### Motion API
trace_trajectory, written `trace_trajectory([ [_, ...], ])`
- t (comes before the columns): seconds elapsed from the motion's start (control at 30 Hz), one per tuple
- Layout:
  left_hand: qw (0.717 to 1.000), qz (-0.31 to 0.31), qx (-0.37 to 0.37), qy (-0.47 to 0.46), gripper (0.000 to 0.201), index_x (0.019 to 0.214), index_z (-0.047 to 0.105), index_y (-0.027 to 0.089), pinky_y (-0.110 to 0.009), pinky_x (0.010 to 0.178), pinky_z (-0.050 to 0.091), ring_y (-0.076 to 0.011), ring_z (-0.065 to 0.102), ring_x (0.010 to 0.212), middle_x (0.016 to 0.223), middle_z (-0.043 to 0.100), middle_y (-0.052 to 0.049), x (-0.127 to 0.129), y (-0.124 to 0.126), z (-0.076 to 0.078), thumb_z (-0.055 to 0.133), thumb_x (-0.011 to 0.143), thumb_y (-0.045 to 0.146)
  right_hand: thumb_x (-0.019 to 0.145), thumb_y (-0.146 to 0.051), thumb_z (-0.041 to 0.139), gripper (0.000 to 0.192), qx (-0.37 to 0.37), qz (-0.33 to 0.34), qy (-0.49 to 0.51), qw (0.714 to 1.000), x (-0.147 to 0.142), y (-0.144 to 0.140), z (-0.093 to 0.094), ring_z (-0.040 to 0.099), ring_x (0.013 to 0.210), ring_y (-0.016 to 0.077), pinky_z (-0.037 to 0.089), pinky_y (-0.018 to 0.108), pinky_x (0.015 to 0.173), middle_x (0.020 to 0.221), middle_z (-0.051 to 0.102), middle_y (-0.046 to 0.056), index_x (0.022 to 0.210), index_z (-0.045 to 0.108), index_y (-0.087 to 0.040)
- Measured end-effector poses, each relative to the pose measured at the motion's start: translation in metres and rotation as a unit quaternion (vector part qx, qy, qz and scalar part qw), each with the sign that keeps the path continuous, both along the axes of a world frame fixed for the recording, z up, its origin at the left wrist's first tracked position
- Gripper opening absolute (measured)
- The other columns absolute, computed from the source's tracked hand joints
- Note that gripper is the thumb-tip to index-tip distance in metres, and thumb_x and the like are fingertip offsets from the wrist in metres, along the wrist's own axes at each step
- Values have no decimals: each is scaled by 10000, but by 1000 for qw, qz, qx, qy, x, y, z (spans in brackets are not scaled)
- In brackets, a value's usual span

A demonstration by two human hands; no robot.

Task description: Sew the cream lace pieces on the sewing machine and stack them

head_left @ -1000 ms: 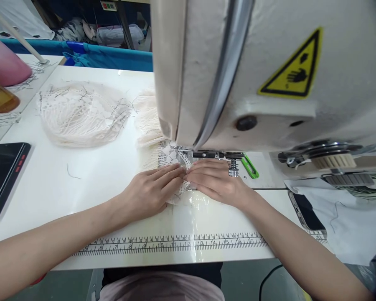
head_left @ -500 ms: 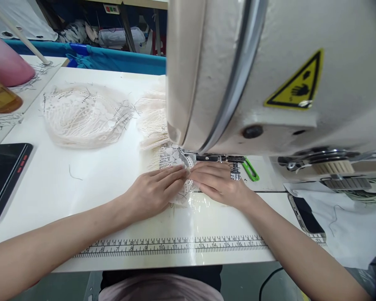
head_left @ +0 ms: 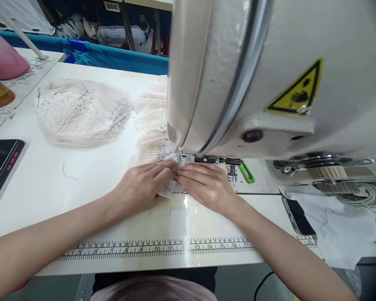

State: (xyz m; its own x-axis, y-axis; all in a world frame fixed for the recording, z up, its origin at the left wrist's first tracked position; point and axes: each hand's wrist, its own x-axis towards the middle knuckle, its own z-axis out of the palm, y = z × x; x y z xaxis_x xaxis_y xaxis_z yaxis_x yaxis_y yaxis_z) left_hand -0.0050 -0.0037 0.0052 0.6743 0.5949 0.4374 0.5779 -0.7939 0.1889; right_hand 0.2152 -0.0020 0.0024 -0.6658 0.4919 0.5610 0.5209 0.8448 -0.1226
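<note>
A small piece of white lace (head_left: 171, 155) lies flat under the head of a cream sewing machine (head_left: 269, 75). My left hand (head_left: 142, 186) presses on the lace from the left, fingers flat and pointing at the needle area. My right hand (head_left: 205, 184) presses on it from the right, fingertips almost meeting those of the left hand. The needle itself is hidden behind the machine head. More sewn lace (head_left: 152, 125) trails away behind the machine.
A heap of lace pieces (head_left: 77, 113) lies at the back left. A black phone (head_left: 0, 161) sits at the left edge, another phone (head_left: 297, 217) on white cloth at the right. A green clip (head_left: 247, 171) lies beside the presser foot. A printed ruler (head_left: 156, 248) runs along the table's front.
Both hands have slid a little toward the needle area, and less of the lace piece shows in front of the machine. The camera view has shifted slightly.
</note>
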Motion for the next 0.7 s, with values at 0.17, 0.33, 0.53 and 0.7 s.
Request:
trace_trajectory([
  [0.17, 1000, 13, 2, 5, 251, 952, 568, 147, -344, 922, 583, -242, 680, 1071, 1144, 703, -131, 0, 3, -1, 479, 727, 81, 858, -69, 614, 182, 16, -8, 1, 1000, -2, 3, 0, 690, 994, 130, 567, 272, 891, 1036, 749, -1, 994, 686, -167],
  [0.33, 1000, 23, 8, 20, 243, 970, 567, 154, -331, 933, 576, -240, 657, 1119, 1186, 688, -125, 1, 4, -1, 483, 756, 75, 857, -66, 613, 162, 32, -11, 8, 999, -1, 5, 1, 690, 989, 126, 573, 251, 863, 1007, 754, 0, 972, 689, -152],
  [0.53, 999, 42, 4, 24, 257, 1016, 608, 125, -334, 940, 571, -245, 657, 1117, 1216, 675, -131, 3, 2, -2, 484, 792, 102, 886, -70, 571, 179, 14, -27, -9, 999, 2, 5, -4, 683, 1009, 115, 566, 247, 896, 1040, 750, -14, 976, 686, -174],
  [0.7, 998, 31, 35, 42, 415, 1207, 604, 71, -354, 995, 541, -253, 625, 1168, 1251, 656, -134, 4, 1, -2, 471, 821, 146, 877, -36, 559, 210, -9, -51, -21, 998, 6, 3, -8, 684, 1023, 133, 568, 271, 915, 1089, 738, -1, 982, 681, -171],
])
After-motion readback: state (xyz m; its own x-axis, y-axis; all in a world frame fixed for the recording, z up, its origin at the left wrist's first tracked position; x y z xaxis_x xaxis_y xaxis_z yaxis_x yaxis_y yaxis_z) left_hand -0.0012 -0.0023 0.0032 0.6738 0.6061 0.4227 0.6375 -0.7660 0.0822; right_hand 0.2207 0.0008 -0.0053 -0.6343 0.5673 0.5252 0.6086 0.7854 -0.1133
